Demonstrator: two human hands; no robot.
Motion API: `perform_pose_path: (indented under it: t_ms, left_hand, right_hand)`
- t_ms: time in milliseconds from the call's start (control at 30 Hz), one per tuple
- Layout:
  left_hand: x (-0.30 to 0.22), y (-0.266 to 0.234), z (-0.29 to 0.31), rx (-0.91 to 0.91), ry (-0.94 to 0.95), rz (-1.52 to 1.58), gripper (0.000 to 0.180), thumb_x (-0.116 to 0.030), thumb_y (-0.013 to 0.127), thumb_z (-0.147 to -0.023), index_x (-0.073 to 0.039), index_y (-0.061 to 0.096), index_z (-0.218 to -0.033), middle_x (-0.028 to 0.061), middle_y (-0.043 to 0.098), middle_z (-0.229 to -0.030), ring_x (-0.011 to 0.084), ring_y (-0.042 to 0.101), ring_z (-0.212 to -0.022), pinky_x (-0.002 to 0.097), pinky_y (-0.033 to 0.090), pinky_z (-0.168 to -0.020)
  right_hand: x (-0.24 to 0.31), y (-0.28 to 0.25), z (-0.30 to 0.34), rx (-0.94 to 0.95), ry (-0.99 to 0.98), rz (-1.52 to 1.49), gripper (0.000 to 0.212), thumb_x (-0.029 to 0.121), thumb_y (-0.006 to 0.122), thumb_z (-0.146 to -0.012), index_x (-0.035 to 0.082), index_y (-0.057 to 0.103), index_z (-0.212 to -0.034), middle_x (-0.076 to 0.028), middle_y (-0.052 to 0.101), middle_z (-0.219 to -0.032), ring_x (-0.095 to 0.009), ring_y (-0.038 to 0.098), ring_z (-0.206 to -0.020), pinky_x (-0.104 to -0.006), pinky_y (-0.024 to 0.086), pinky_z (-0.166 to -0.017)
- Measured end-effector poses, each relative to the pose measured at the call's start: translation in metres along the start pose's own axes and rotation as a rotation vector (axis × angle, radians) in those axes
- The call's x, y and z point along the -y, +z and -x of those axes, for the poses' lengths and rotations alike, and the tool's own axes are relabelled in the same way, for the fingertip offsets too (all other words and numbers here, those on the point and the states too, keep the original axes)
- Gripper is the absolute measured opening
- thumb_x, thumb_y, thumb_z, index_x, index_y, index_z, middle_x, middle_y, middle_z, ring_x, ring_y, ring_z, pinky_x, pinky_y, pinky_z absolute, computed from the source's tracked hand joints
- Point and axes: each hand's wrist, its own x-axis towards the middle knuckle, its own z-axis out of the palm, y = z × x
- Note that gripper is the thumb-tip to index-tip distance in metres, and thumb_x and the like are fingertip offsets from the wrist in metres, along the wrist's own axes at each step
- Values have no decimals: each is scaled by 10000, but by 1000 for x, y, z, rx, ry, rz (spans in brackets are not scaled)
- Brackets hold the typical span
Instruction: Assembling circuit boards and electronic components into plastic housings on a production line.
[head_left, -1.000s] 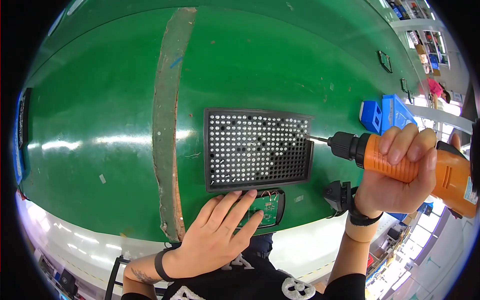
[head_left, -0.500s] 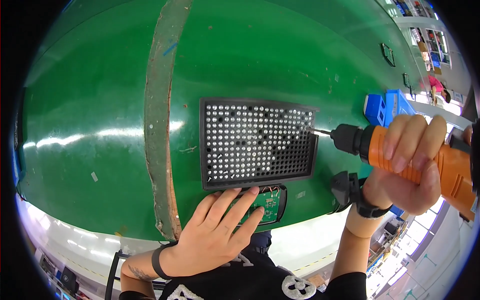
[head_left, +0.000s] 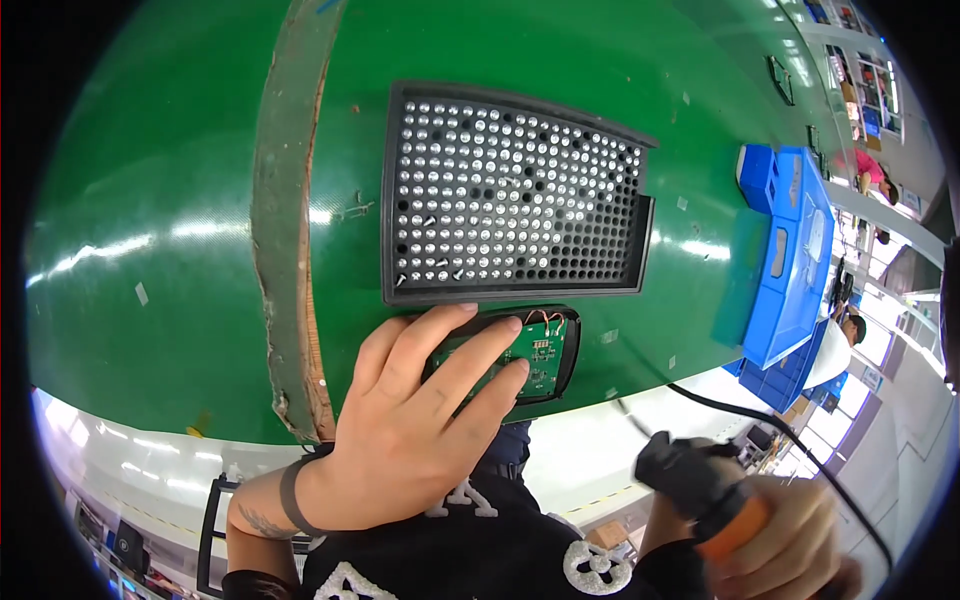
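A small black housing with a green circuit board [head_left: 543, 372] and thin reddish wires lies near the table's front edge. My left hand [head_left: 420, 410] rests over its left part, fingers outstretched and touching housing and board; the covered part is hidden. At the lower right, my right hand [head_left: 785, 545] is closed round an orange and black electric screwdriver [head_left: 735, 525]. Its bit points up and left toward the housing, apart from it. Motion blurs the bit, so I cannot tell whether a screw is on it. Beyond the housing sits a black screw tray [head_left: 515, 293] with rows of silver screws.
Several screws lie loose at the tray's lower left; many lower-right holes are without screws. Blue bins [head_left: 768, 300] stand along the right side. A black cable [head_left: 770, 415] curves beside my right hand. A worn strip [head_left: 283, 200] crosses the green table [head_left: 150, 190] on the left.
My right hand has brought the screwdriver from the tray's right side down toward me. The view has shifted, so the tray appears higher. My left hand stays on the housing.
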Motion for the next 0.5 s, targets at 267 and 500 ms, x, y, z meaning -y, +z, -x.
perform_pose_path:
  t_ms: [267,500]
  left_hand:
    - [6,1,6,24,-15,-34,279,-96,671,-643,-73,623,-916,67,571,-1121,293,493,-1029,417,384,-803]
    - [7,2,6,-1,10,-88,186,-112,593,-699,-42,621,-870,77,590,-1086,265,529,-995,376,421,-773]
  right_hand:
    - [-34,42,35,-320,-177,430,480,51,593,-788,91,404,-1227,-31,505,-574,-117,485,-373,-255,447,-343]
    - [-41,42,37,-326,-192,377,504,56,629,-758,82,419,-1215,-29,511,-558,-119,478,-356,-245,436,-336]
